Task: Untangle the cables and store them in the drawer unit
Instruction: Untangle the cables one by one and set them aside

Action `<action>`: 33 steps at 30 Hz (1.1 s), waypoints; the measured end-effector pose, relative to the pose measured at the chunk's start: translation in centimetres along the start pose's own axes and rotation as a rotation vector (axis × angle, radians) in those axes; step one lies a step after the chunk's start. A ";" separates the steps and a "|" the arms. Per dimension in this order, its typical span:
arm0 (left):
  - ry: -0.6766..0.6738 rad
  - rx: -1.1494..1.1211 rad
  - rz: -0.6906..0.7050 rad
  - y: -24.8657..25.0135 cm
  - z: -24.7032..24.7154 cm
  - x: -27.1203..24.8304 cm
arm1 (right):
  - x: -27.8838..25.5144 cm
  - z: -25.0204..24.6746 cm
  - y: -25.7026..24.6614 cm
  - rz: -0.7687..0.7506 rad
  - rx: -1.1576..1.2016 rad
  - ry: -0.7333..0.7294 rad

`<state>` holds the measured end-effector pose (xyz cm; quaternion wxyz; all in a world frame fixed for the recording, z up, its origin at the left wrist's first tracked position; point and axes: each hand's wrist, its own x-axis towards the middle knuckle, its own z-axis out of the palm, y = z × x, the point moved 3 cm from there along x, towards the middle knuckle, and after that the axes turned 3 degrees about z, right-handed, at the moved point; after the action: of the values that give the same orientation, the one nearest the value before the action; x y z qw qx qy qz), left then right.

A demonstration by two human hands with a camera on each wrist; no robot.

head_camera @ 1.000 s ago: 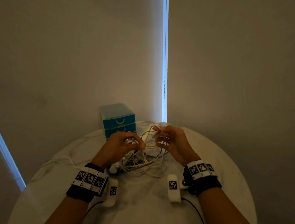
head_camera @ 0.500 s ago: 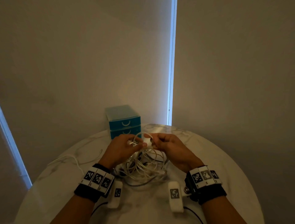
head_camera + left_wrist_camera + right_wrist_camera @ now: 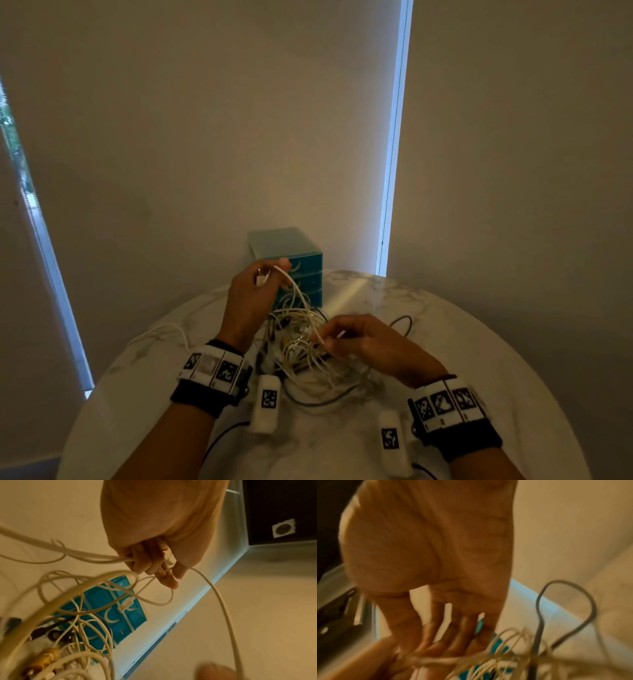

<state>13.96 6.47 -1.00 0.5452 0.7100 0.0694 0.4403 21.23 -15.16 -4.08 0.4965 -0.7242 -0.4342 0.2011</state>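
A tangle of white cables (image 3: 301, 356) lies in the middle of the round marble table (image 3: 462, 342). My left hand (image 3: 274, 272) is raised in front of the teal drawer unit (image 3: 284, 241) and grips the plug end of a white cable (image 3: 301, 298). In the left wrist view its fingers (image 3: 150, 566) curl round that cable and a small connector (image 3: 169, 559). The strand runs down to my right hand (image 3: 325, 337), which pinches it just above the pile. The right wrist view is blurred, with fingertips (image 3: 436, 646) closed on a pale strand. The drawers (image 3: 109, 609) look closed.
A separate white cable (image 3: 161, 332) trails over the table's left side. A dark cable loop (image 3: 404, 325) lies right of the tangle. Yellow plugs (image 3: 44, 657) sit in the pile. The drawer unit stands at the table's far edge against the wall.
My hands have moved apart. The left hand rose toward the drawer unit with the plug end, the right hand dropped to the pile, and a cable now stretches between them.
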 end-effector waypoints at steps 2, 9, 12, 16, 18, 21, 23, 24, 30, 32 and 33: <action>-0.096 0.002 0.020 0.5 1.0 -0.5 | 0.4 -0.2 -0.2 0.060 0.203 0.157; -0.376 0.196 0.187 -0.3 3.5 -2.0 | 0.7 0.9 -1.9 0.082 0.412 0.291; -0.457 0.187 0.170 -0.8 3.7 -2.0 | 1.0 0.5 -1.2 0.015 0.525 0.331; -0.279 -0.086 -0.219 -1.4 2.9 -0.6 | 1.1 -0.6 -1.1 -0.075 0.637 0.404; -0.210 -0.536 -0.468 -1.6 2.4 -0.4 | 1.1 -0.2 -1.4 -0.082 0.602 0.365; -0.133 -0.947 -0.573 -1.5 1.5 -0.1 | 1.3 1.4 -2.0 -0.076 0.492 0.304; -0.099 -0.991 -0.582 -1.7 1.4 0.0 | 1.4 2.3 -2.2 -0.104 0.465 0.318; -0.075 -0.979 -0.587 -1.7 1.4 0.1 | 1.5 2.5 -2.3 -0.121 0.474 0.338; -0.004 -0.884 -0.615 -2.1 1.1 0.4 | 1.5 2.7 -3.2 -0.222 0.439 0.448; -0.093 -0.872 -0.608 -1.5 1.2 0.3 | 1.5 3.2 -3.1 -0.222 0.358 0.389; -0.127 -0.861 -0.593 -1.2 1.3 0.2 | 1.6 3.6 -3.0 -0.207 0.329 0.333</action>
<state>15.43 6.16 -1.91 0.8917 0.3971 0.0469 0.2120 18.23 -11.55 -2.74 0.6902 -0.6086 -0.3797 0.0953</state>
